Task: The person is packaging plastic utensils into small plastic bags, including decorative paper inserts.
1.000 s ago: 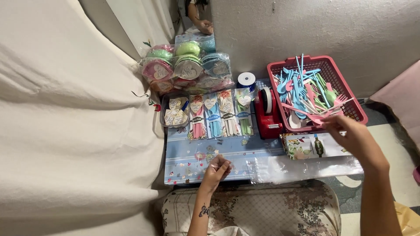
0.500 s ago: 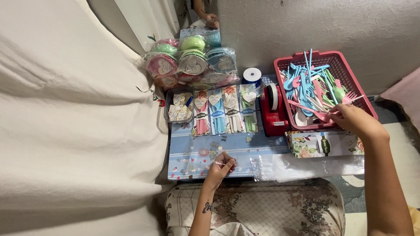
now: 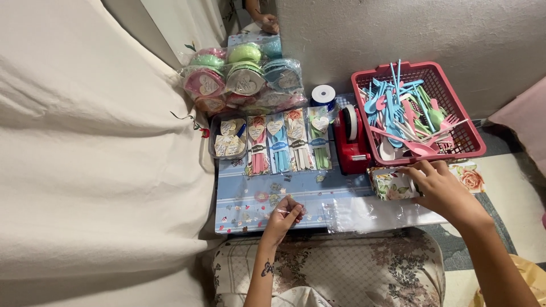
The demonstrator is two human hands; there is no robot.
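My right hand lay with loosely spread fingers on the floral napkin stack, just near of the red basket, while my left hand pinched a small clear bag.

Left hand: raised from bottom centre, forearm upright, small dark mark inside wrist, fingertips pinched together. Right hand: extended from lower right, palm down, fingers spread and curled forward, arm bare.
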